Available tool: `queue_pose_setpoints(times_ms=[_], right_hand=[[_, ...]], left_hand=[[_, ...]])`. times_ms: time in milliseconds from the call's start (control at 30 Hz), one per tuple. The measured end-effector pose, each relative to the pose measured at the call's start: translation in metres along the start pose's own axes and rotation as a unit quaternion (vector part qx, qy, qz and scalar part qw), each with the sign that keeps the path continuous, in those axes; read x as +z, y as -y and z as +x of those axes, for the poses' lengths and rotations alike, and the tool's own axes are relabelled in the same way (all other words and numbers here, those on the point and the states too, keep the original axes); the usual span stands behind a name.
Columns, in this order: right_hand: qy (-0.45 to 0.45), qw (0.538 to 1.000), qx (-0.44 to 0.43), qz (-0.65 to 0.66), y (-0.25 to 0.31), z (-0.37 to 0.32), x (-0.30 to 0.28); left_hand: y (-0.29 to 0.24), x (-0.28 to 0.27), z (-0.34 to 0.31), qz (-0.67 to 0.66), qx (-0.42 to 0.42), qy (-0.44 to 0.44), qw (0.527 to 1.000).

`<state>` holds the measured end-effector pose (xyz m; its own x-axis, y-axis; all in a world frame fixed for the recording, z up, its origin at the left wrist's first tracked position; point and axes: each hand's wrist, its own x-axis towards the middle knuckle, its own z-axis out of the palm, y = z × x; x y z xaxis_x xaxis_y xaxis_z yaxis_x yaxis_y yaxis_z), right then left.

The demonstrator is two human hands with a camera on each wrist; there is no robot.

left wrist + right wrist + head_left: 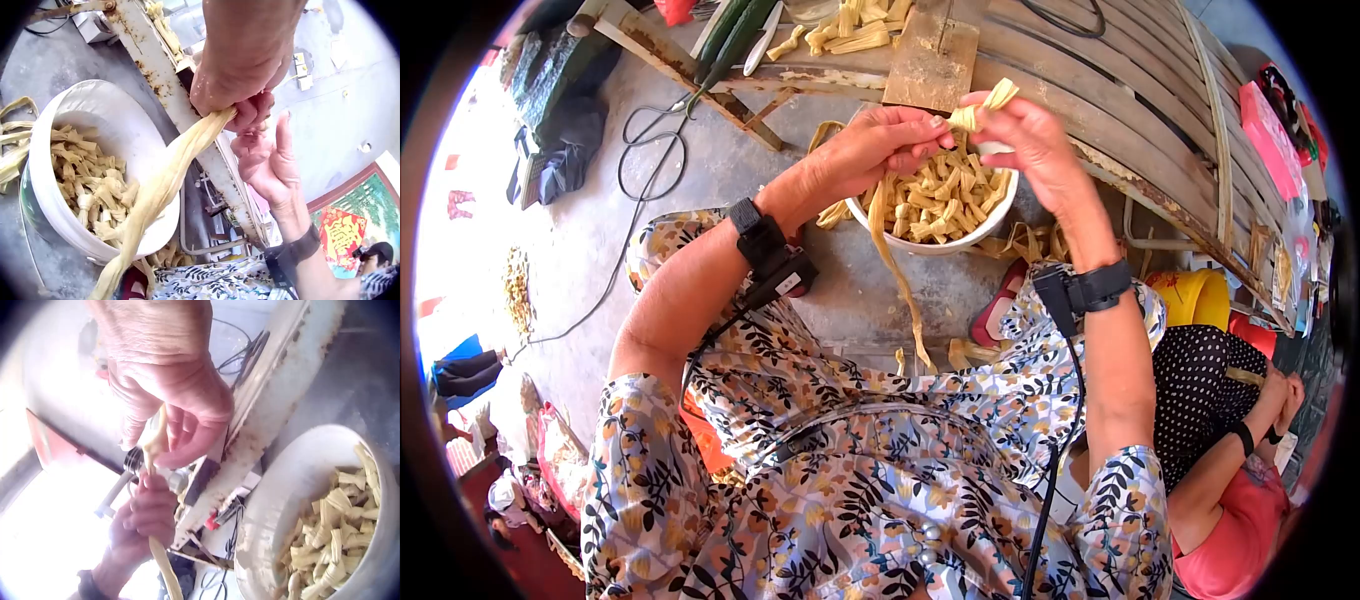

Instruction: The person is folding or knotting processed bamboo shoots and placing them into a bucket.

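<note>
My left hand (875, 148) holds a long pale-yellow tofu-skin strip (169, 169) in its curled fingers. The strip's free length hangs past the bucket toward my lap. My right hand (1040, 150) pinches the short knotted end (1000, 95) between thumb and fingers, close beside the left fingertips. In the right wrist view, that pinched piece (154, 440) runs down to my left hand (147, 515). Below both hands stands a white bucket (945, 249), partly filled with many knotted tofu-skin pieces (940, 205).
A slatted wooden table (1090, 85) with a rusty edge stands ahead, bearing a small board (930, 65) and more yellow pieces (860, 38). A black cable (638, 200) lies on the floor at left. Another person (1230, 500) sits at right by a yellow bucket (1200, 297).
</note>
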<state>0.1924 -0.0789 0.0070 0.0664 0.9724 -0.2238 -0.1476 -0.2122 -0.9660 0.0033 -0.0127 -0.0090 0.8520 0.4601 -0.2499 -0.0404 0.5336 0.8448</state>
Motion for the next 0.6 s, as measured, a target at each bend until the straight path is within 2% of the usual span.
queue_pose_setpoints(times_ms=[67, 167, 300, 467, 567, 600], right_hand=[[0.057, 0.998, 0.009, 0.012, -0.005, 0.000, 0.011], [0.072, 0.996, -0.028, 0.041, -0.005, 0.000, 0.014], [0.006, 0.996, -0.038, 0.086, -0.002, 0.000, 0.013], [0.018, 0.993, -0.037, 0.107, 0.005, 0.006, 0.010], [0.003, 0.993, -0.035, 0.115, 0.010, 0.015, 0.007], [-0.004, 0.992, -0.038, 0.117, 0.012, 0.020, 0.006]], left_hand=[[-0.001, 0.003, 0.000, 0.014, -0.002, -0.001, 1.000], [-0.005, 0.004, -0.001, 0.029, -0.019, 0.006, 0.999], [-0.013, -0.010, 0.003, 0.009, -0.026, 0.040, 0.999], [-0.027, -0.018, 0.004, 0.010, -0.041, 0.052, 0.998], [-0.036, -0.015, 0.005, 0.095, -0.001, 0.024, 0.995], [-0.042, -0.012, 0.002, 0.174, 0.005, -0.013, 0.985]])
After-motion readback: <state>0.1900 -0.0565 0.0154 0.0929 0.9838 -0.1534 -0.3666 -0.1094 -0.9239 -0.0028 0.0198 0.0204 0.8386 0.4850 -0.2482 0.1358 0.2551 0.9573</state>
